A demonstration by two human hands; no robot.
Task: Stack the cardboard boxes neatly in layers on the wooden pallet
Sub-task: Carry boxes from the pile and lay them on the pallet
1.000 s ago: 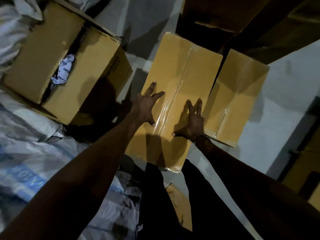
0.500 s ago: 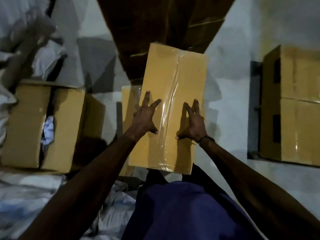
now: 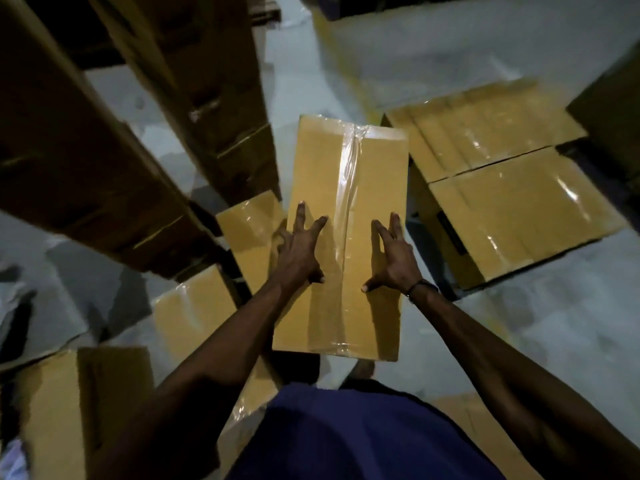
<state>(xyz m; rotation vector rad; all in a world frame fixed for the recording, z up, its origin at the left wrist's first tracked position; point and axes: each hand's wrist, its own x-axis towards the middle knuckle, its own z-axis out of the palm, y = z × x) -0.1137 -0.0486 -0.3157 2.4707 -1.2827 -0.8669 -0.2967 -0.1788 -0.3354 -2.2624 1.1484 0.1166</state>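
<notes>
My left hand lies flat on the top of the taped cardboard box I carry, fingers spread and straight, just left of the clear tape seam. My right hand lies the same way just right of the seam, fingers straight, thumb out toward the seam, a dark band at the wrist. The box is in front of my body, long side pointing to twelve o'clock, its near end above my blue shirt. At two o'clock a low layer of sealed boxes sits together on the grey floor; I cannot tell whether a pallet is under them. At ten o'clock tall dark carton stacks rise. At eight o'clock more taped boxes lie low, just beside my left arm.
</notes>
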